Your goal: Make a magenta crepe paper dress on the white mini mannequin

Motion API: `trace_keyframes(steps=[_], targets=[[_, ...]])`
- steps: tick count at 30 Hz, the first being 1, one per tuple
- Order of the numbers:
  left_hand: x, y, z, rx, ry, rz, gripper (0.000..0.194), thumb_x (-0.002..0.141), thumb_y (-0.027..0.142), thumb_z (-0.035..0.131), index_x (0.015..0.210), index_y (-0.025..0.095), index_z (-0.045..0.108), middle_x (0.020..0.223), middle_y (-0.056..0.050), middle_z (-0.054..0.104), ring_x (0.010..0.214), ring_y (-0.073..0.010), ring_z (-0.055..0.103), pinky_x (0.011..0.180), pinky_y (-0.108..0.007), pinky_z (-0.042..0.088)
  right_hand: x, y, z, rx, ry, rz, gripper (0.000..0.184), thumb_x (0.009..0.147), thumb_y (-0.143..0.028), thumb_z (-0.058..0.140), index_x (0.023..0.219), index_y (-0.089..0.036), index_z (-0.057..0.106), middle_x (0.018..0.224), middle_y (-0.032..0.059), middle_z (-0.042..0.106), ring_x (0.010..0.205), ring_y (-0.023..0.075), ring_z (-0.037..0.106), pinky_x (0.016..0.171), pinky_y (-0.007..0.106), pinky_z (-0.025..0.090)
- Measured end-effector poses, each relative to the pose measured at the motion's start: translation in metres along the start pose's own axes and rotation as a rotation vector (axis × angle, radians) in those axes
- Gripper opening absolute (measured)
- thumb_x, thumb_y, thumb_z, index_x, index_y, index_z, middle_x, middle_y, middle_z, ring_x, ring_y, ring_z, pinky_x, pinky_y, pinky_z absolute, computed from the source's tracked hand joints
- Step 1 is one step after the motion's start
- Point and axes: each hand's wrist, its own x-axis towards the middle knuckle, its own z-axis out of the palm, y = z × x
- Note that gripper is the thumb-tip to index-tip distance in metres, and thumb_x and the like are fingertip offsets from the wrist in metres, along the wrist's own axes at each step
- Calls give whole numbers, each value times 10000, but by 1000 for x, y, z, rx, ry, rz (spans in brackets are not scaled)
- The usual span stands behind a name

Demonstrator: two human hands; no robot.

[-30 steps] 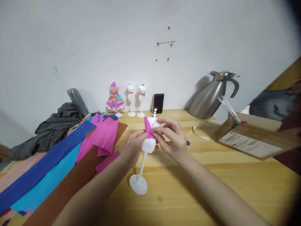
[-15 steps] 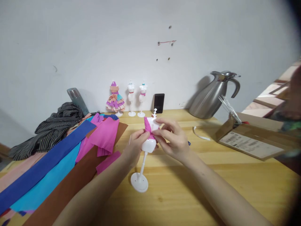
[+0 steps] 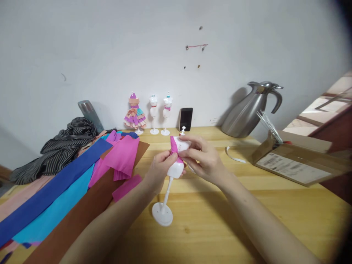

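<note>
A small white dress-form mannequin point(image 3: 175, 170) on a round-footed stand tilts in the middle of the view, its base point(image 3: 162, 213) low over the wooden table. Pink crepe paper point(image 3: 174, 145) wraps one side of its chest and its waist. My left hand point(image 3: 162, 167) is closed around the waist, thumb pressing on the pink paper. On the other side, my right hand point(image 3: 202, 157) has its fingers bent and pinched at the chest and waist, at the edge of the pink paper. What lies between those fingertips is partly hidden.
Crepe paper strips in blue point(image 3: 56, 190), brown point(image 3: 90, 209) and pink point(image 3: 123, 152) cover the left. Behind stand a ruffled-dress mannequin point(image 3: 134, 115), two white mannequins point(image 3: 153, 110) and a phone point(image 3: 186, 119). A steel jug point(image 3: 246, 113) and cardboard box point(image 3: 295, 167) are at right.
The mannequin and both hands have shifted slightly right in view. My right hand's fingers have moved a little over the chest. The left hand keeps its grip.
</note>
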Motion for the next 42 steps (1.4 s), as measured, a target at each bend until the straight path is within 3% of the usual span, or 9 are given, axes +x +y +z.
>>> trace_keyframes(steps=[8,17,27,35,38,42], targets=[[-1,0,4,58,40,6,331,768,461,636,820,136,605,655,-24,636,550,-149,615,576,-280,525,0,-3,0,-42,-24,43,119,893,-118,553,925,-204,629,1257,136,561,1011,223,636,741,359,569],[-3,1,6,141,28,119,219,807,352,588,739,144,599,671,-16,566,618,-116,552,569,-203,451,3,-19,2,-28,-9,256,324,845,-71,530,1133,-213,570,1298,142,531,833,187,666,663,338,579],[-3,4,9,90,77,58,252,766,388,609,717,141,603,638,-22,591,586,-137,575,569,-246,493,6,-22,-2,31,-13,264,404,842,-43,539,1199,-230,562,1358,141,485,821,165,658,719,346,591],[0,-2,3,100,52,29,294,772,421,620,764,129,651,657,-44,626,566,-154,609,546,-255,496,5,-16,-6,53,-23,217,374,860,-85,557,1200,-237,576,1340,141,502,700,127,633,658,341,594],[-1,-2,4,88,63,19,299,755,430,640,739,131,652,649,-50,631,563,-154,601,526,-247,482,6,-17,-8,28,-31,215,339,870,-98,549,1183,-222,582,1333,154,506,735,145,645,668,351,590],[-1,-1,5,94,60,28,304,753,430,634,729,127,645,621,-41,621,550,-153,596,510,-244,471,8,-18,-7,11,-46,173,190,882,-92,539,1022,-191,619,1327,162,509,800,160,656,670,333,576]])
